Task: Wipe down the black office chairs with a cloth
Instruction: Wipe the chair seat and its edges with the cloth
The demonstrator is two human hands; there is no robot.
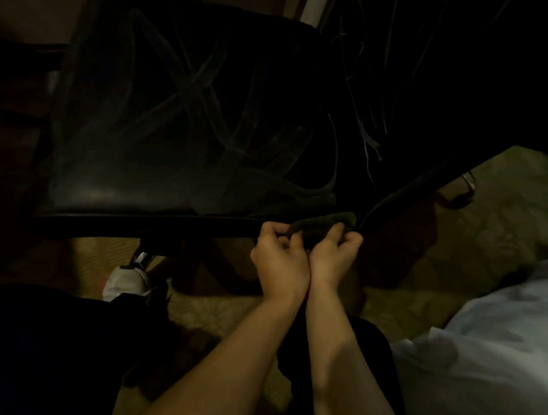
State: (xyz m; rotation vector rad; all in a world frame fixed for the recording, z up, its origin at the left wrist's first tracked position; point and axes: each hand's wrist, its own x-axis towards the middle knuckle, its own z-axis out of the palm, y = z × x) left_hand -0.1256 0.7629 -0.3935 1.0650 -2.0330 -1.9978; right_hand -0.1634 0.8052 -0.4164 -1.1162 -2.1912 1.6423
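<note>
Both hands meet at the front right corner of the black leather office chair seat point(179, 120). The left grip point(278, 256) and right grip point(334, 254) are each curled tight around a dark, rolled cloth point(324, 218) lying on the seat's stitched front edge. Pale streaks cross the smooth, flat seat beyond them. To the right a second black chair's edge point(402, 192) slants close; patterned carpet point(492, 213) opens beyond, with white bedding point(496, 355) nearer.

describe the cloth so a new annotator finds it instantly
Find the black chair seat filling the upper left, then follow its front edge right to the corner. Both hands, left hand and right hand, grip a dark rolled cloth there; it is matte, not glossy.
</note>
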